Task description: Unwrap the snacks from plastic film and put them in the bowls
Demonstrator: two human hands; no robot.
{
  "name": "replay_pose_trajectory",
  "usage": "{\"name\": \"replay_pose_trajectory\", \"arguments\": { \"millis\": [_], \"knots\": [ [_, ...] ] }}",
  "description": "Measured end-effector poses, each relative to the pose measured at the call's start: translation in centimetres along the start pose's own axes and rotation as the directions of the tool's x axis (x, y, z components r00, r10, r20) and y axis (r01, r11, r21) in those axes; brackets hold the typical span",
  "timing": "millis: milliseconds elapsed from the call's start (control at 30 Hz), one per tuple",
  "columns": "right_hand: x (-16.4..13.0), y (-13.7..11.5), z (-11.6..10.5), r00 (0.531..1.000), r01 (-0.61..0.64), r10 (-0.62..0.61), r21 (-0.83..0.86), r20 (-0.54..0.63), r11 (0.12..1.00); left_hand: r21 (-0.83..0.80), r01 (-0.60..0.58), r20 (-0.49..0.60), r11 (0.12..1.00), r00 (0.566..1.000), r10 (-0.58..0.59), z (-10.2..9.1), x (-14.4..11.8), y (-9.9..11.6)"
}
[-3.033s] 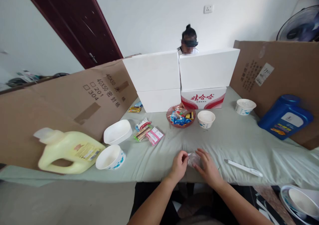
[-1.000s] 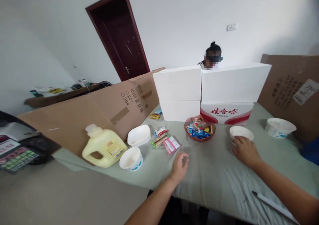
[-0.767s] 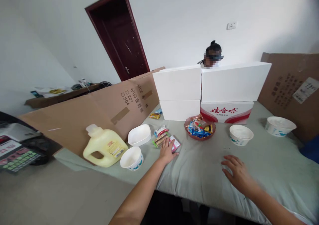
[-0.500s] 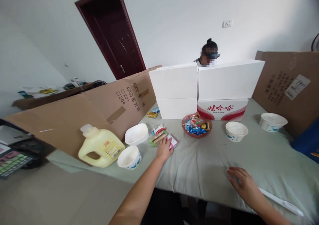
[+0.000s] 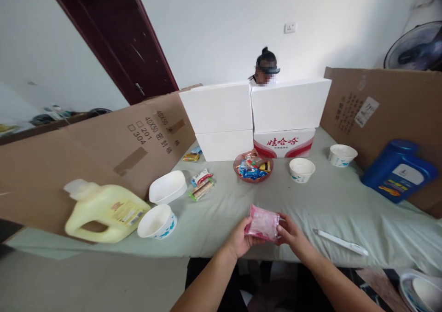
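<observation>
Between my hands, just above the table's near edge, is a pink and clear plastic snack packet [image 5: 263, 223]. My left hand [image 5: 241, 236] grips its left side with the thumb on top. At its right side, the thumb and fingers of my right hand [image 5: 293, 234] are closed on it. Farther off to the left lie a red and white snack packet [image 5: 202, 177] and a green-ended wafer packet [image 5: 202, 190]. A reddish glass bowl [image 5: 253, 178] full of wrapped snacks stands in front of the white boxes.
To the left are a yellow jug [image 5: 107, 210], a white dish [image 5: 168, 187] and a paper bowl [image 5: 157, 222]. Rightward are two more paper bowls, a white stick-like tool [image 5: 340, 242] and a blue bottle [image 5: 397, 174]. White boxes [image 5: 217, 112] and cardboard wall the table; a person sits behind.
My left hand has brought the pink packet from beside the other snacks to the near middle. My right hand has moved left and taken hold of it too. The view has swung right.
</observation>
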State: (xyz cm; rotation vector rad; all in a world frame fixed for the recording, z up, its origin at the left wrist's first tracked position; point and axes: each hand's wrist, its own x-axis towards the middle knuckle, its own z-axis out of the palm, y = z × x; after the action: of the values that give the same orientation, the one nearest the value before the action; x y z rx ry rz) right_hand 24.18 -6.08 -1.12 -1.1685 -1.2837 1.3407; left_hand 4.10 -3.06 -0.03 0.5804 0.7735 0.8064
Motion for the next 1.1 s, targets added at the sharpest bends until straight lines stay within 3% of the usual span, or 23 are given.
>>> {"name": "replay_pose_trajectory", "arguments": {
  "millis": [67,100,133,200,267,333,367,433,500,633,700,767,867,967,1100],
  "knots": [
    [0.2,1.0,0.3,0.998,-0.022,0.016,-0.093,-0.067,0.995,0.255,-0.150,-0.043,0.955,0.985,0.166,0.8,-0.3,-1.5],
    [0.3,1.4,0.4,0.994,-0.035,0.014,-0.189,-0.112,0.981,0.435,-0.253,-0.065,0.864,0.948,0.310,1.0,-0.4,-2.0],
    [0.2,1.7,0.3,0.989,-0.051,0.008,-0.291,-0.147,0.955,0.604,-0.336,-0.065,0.723,0.883,0.465,1.2,-0.4,-2.3],
    [0.1,1.9,0.4,0.981,-0.079,-0.016,-0.471,-0.195,0.878,0.861,-0.384,0.041,0.333,0.705,0.708,1.3,-0.5,-3.0],
    [-0.1,1.3,0.4,0.973,-0.077,-0.077,-0.616,-0.219,0.784,0.936,-0.348,0.255,-0.050,0.576,0.777,1.3,-0.7,-3.6],
    [-0.5,0.4,0.2,0.963,-0.038,-0.169,-0.729,-0.209,0.683,0.884,-0.348,0.460,-0.311,0.535,0.709,1.5,-0.9,-4.1],
    [-0.8,-0.1,-0.2,0.959,-0.003,-0.218,-0.775,-0.182,0.632,0.849,-0.362,0.527,-0.385,0.534,0.661,1.5,-1.1,-4.4],
    [-1.5,-0.9,-1.6,0.947,0.058,-0.298,-0.845,-0.122,0.532,0.803,-0.400,0.596,-0.441,0.533,0.601,1.5,-1.3,-4.7],
    [-2.7,-1.2,-3.9,0.933,0.038,-0.339,-0.906,-0.119,0.423,0.797,-0.421,0.604,-0.433,0.528,0.597,1.4,-1.3,-4.8],
    [-5.1,-0.5,-9.1,0.912,-0.248,-0.287,-0.951,-0.294,0.186,0.805,-0.436,0.590,-0.401,0.522,0.616,1.3,-1.3,-4.7],
    [-5.7,0.0,-10.7,0.917,-0.296,-0.242,-0.948,-0.316,0.116,0.807,-0.433,0.587,-0.401,0.519,0.621,1.4,-1.3,-4.8],
    [-5.7,0.1,-11.1,0.932,-0.262,-0.228,-0.958,-0.282,0.116,0.807,-0.427,0.588,-0.407,0.516,0.623,1.4,-1.4,-4.9],
    [-4.9,-0.7,-9.2,0.961,-0.062,-0.246,-0.962,-0.130,0.266,0.809,-0.410,0.585,-0.420,0.496,0.642,1.3,-1.5,-5.3],
    [-3.6,-2.5,-5.3,0.960,0.187,-0.269,-0.900,0.081,0.393,0.812,-0.401,0.580,-0.424,0.469,0.667,1.1,-1.5,-5.6],
    [-2.1,-4.8,-0.5,0.940,0.321,-0.222,-0.893,0.260,0.314,0.808,-0.395,0.583,-0.437,0.435,0.686,1.1,-1.6,-5.6]
  ]
}}
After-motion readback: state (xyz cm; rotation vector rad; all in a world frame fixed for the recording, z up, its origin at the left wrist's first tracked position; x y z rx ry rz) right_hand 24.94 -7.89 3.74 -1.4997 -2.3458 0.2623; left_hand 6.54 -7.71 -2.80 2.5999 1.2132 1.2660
